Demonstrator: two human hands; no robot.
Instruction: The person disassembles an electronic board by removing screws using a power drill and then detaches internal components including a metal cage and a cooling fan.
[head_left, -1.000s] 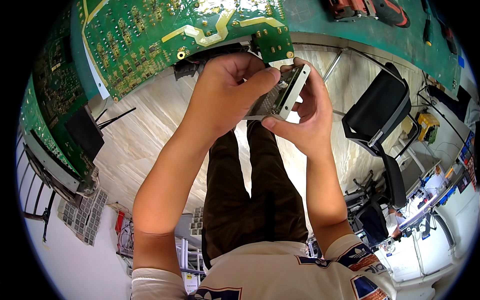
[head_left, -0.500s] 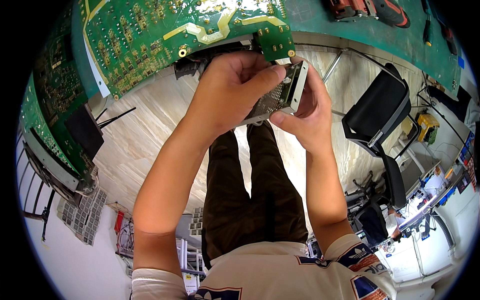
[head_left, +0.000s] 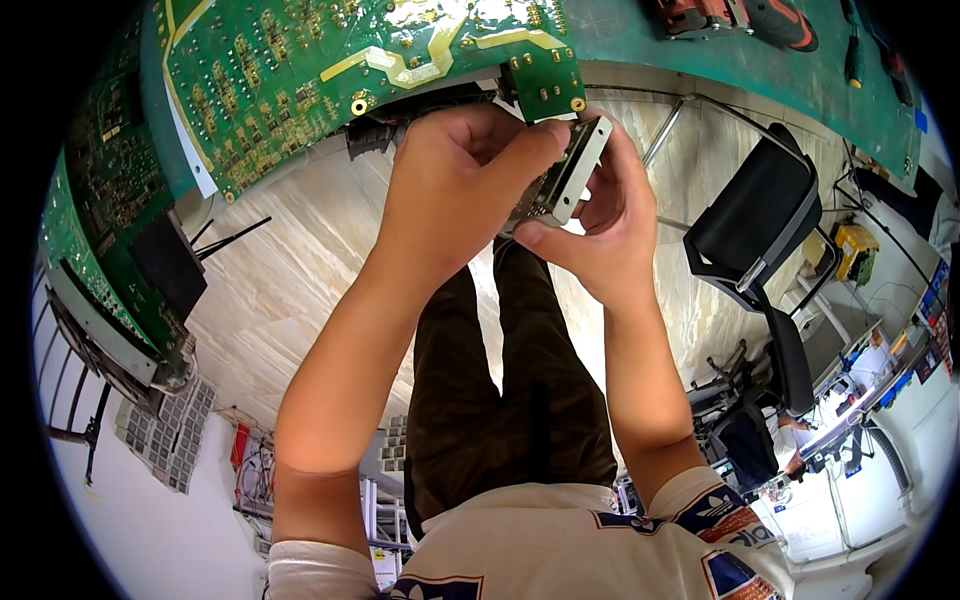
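Note:
Between my two hands is a small metal module [head_left: 578,172], a silvery case with a pale flange and two holes along one edge. My left hand [head_left: 462,170] grips its left side, thumb laid over the top. My right hand [head_left: 612,228] holds the right end, its thumb pressing the lower corner and its fingers behind. Much of the module is hidden by my left hand. Just beyond it, the corner of a large green circuit board [head_left: 290,110] overhangs the bench edge, close to my left fingers.
On the green bench mat [head_left: 640,55] lie a red and black power tool [head_left: 700,15] and a screwdriver [head_left: 853,62]. More circuit boards [head_left: 110,150] stand at the left. A black chair [head_left: 755,210] is to the right, and a yellow box [head_left: 858,253] sits behind it.
The module has tilted in my hands, so its flanged edge faces me more and its perforated side shows less. Both hands have shifted slightly left.

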